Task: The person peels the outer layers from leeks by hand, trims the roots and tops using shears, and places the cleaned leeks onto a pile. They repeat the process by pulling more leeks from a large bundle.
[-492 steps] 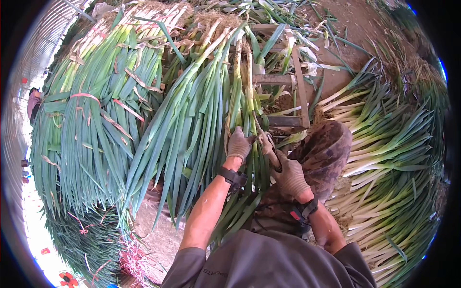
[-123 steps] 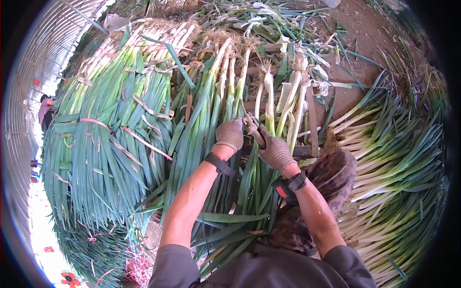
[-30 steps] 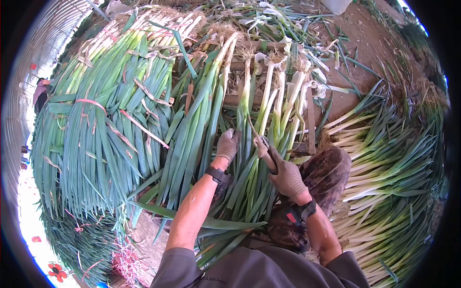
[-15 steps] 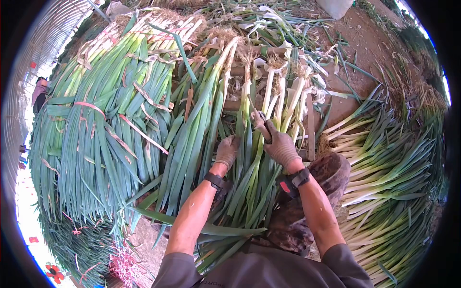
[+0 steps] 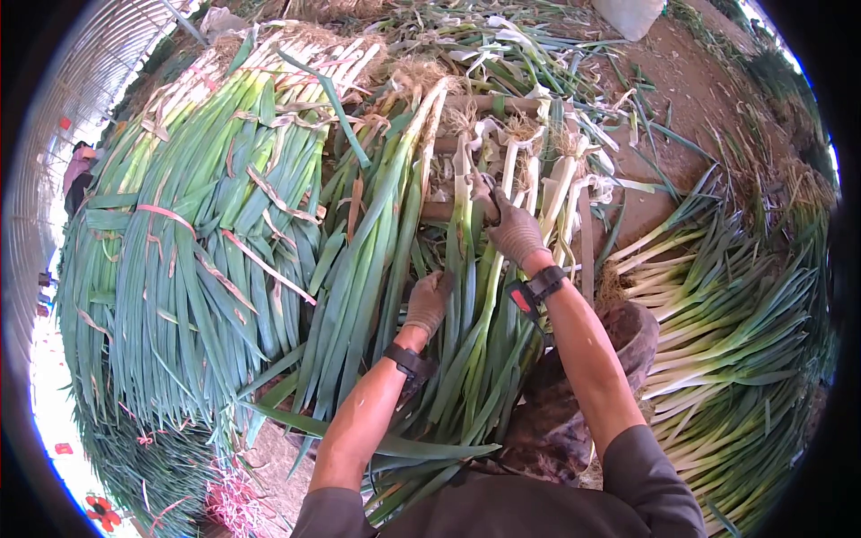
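My left hand (image 5: 428,302), in a tan knit glove, is closed around the green leaves of a large green onion (image 5: 463,208). That green onion points away from me, its pale stem and roots at the far end. My right hand (image 5: 519,235), also gloved, grips a knife-like tool (image 5: 485,195) with a dark handle, beside the pale stem. Its exact shape is partly hidden by the fingers. More green onions (image 5: 558,186) with rooty white ends lie just right of the tool, over a wooden slatted frame (image 5: 585,235).
Tied bundles of green onions (image 5: 193,224) are heaped at left, with a pink band (image 5: 168,213) around one. Loose green onions (image 5: 717,305) cover the right side. Peelings (image 5: 529,58) litter the far ground. Pink ties (image 5: 235,502) lie at lower left. A person (image 5: 79,168) stands far left.
My right hand has moved up and slightly left with the tool, along the pale stem toward the roots. My left hand has slid a little toward me, still around the leaves.
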`<state>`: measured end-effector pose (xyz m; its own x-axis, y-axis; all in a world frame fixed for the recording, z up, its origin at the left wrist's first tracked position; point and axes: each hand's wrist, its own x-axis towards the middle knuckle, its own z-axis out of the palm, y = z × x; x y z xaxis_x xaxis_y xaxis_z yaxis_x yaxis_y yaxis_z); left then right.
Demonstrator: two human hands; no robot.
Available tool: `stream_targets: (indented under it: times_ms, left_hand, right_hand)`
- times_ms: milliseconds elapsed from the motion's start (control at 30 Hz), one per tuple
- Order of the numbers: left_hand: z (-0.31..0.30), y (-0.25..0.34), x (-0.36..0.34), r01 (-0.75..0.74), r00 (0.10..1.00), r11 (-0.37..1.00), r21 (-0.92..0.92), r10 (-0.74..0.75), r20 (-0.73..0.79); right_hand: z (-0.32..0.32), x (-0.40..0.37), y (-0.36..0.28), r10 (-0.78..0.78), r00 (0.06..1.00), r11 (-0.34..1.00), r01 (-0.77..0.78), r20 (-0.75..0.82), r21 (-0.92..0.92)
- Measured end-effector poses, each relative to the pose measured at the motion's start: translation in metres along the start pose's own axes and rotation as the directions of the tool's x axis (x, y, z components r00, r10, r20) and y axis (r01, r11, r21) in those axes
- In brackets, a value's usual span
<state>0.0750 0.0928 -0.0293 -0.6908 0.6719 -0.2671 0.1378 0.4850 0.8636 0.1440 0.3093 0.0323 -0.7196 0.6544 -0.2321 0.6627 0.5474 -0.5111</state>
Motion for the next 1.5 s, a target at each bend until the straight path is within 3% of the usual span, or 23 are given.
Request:
stream_targets:
  times_ms: [100, 200, 300, 400, 433, 500, 533, 567, 600, 667, 733, 833, 933, 1067, 1100, 1200, 1300, 1367, 1400, 1500]
  left_hand:
    - [-0.001, 0.0, 0.0, 0.009, 1.0, 0.999, 0.047, -0.01, 0.026]
    - [0.0, -0.002, -0.001, -0.066, 0.998, 0.998, 0.004, 0.066, 0.015]
    - [0.002, 0.009, -0.004, -0.094, 0.996, 0.988, 0.12, 0.094, 0.005]
    - [0.004, 0.031, -0.011, -0.215, 0.975, 0.923, 0.319, 0.185, 0.122]
    - [-0.001, 0.042, -0.013, -0.21, 0.963, 0.914, 0.348, 0.132, 0.234]
    - [-0.018, 0.07, -0.011, -0.255, 0.959, 0.865, 0.432, 0.168, 0.229]
    - [-0.026, 0.078, -0.003, -0.276, 0.956, 0.837, 0.473, 0.186, 0.228]
    - [-0.034, 0.075, 0.015, -0.362, 0.919, 0.681, 0.636, 0.377, 0.119]
    - [-0.041, 0.079, 0.03, -0.342, 0.827, 0.478, 0.809, 0.562, 0.018]
    - [-0.042, 0.064, 0.079, -0.105, 0.9, 0.296, 0.95, 0.433, -0.036]
    - [-0.032, 0.053, 0.102, -0.023, 0.897, 0.163, 0.986, 0.44, -0.052]
    - [-0.028, 0.051, 0.12, 0.116, 0.91, 0.094, 0.989, 0.388, -0.143]
    - [-0.037, 0.044, 0.135, 0.101, 0.914, 0.077, 0.992, 0.387, -0.123]
    - [-0.028, 0.052, 0.143, 0.206, 0.897, 0.17, 0.964, 0.36, -0.255]
    - [-0.02, 0.05, 0.146, 0.212, 0.893, 0.251, 0.945, 0.344, -0.291]
    - [-0.023, 0.054, 0.135, 0.097, 0.927, 0.389, 0.916, 0.299, -0.226]
    - [-0.039, 0.068, 0.128, 0.11, 0.977, 0.621, 0.776, 0.077, -0.2]
    - [-0.054, 0.065, 0.113, 0.011, 0.994, 0.691, 0.723, 0.069, -0.081]
    - [-0.061, 0.07, 0.099, -0.039, 0.997, 0.734, 0.678, 0.073, -0.022]
    - [-0.062, 0.05, 0.067, -0.083, 0.996, 0.946, 0.312, 0.088, -0.001]
  right_hand:
    - [-0.003, 0.018, 0.0, 0.026, 1.0, 1.0, -0.026, -0.011, 0.017]
    - [0.002, 0.02, 0.011, 0.06, 0.991, 0.992, -0.045, -0.123, 0.119]
    - [-0.002, -0.002, 0.008, 0.003, 1.0, 0.998, -0.002, -0.008, 0.063]
    - [-0.016, -0.036, -0.008, -0.025, 0.992, 0.991, 0.009, 0.12, 0.133]
    - [-0.006, -0.038, -0.003, -0.079, 0.992, 0.991, 0.068, 0.097, 0.119]
    - [0.009, -0.049, 0.005, -0.2, 0.979, 0.972, 0.195, 0.026, 0.132]
    - [0.011, -0.057, 0.005, -0.169, 0.984, 0.977, 0.16, 0.054, 0.138]
    - [0.003, -0.069, -0.006, -0.137, 0.987, 0.982, 0.124, 0.082, 0.143]
    - [0.0, -0.079, -0.013, -0.105, 0.988, 0.985, 0.089, 0.11, 0.147]
    - [0.007, -0.097, -0.015, -0.17, 0.957, 0.966, 0.114, 0.234, 0.232]
    - [0.014, -0.112, -0.014, -0.202, 0.968, 0.957, 0.162, 0.149, 0.242]
    - [0.006, -0.121, -0.012, -0.126, 0.98, 0.96, 0.081, 0.154, 0.268]
    - [0.005, -0.13, -0.001, -0.192, 0.981, 0.931, 0.17, 0.039, 0.323]
    - [0.001, -0.135, -0.009, -0.174, 0.979, 0.949, 0.137, 0.109, 0.283]
    - [0.001, -0.137, -0.013, -0.161, 0.972, 0.962, 0.117, 0.169, 0.249]
    - [-0.002, -0.144, -0.013, -0.19, 0.98, 0.931, 0.161, 0.058, 0.328]
    - [-0.01, -0.156, -0.006, -0.175, 0.984, 0.923, 0.159, 0.014, 0.35]
    - [-0.015, -0.167, -0.003, -0.172, 0.985, 0.931, 0.154, 0.026, 0.332]
    - [-0.017, -0.176, -0.002, -0.169, 0.985, 0.931, 0.149, 0.031, 0.332]
    - [-0.019, -0.204, -0.003, -0.142, 0.988, 0.942, 0.117, 0.059, 0.314]
